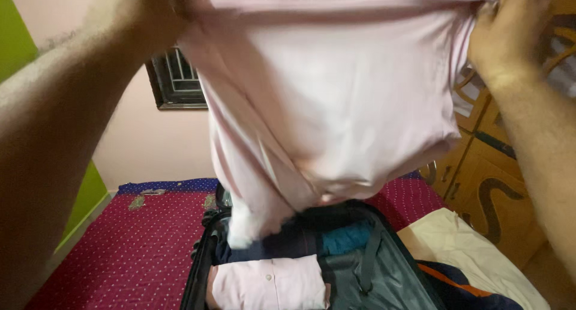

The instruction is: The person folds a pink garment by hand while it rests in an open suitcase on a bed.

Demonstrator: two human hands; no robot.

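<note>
1. Head view: I hold a pink shirt up by its top edge, well above the open suitcase, which serves as landmark.
2. Left hand: closed on the shirt's upper left corner, up and left of the suitcase; the fingers are mostly hidden in the cloth.
3. Right hand: pinching the upper right corner, up and right of the suitcase.
4. To do this well, I judge the two grips should stay level and apart, so the top edge is taut and the cloth hangs flat; the lower hem should clear the suitcase contents.
5. The shirt is pale pink, thin and soft. It is stretched straight along the top, bunched and folded at lower left, where a sleeve trails down toward the suitcase.
6. In the suitcase: a folded pink shirt at the near left, dark clothes behind it.
7. Under the suitcase: a red dotted bedcover.
</note>
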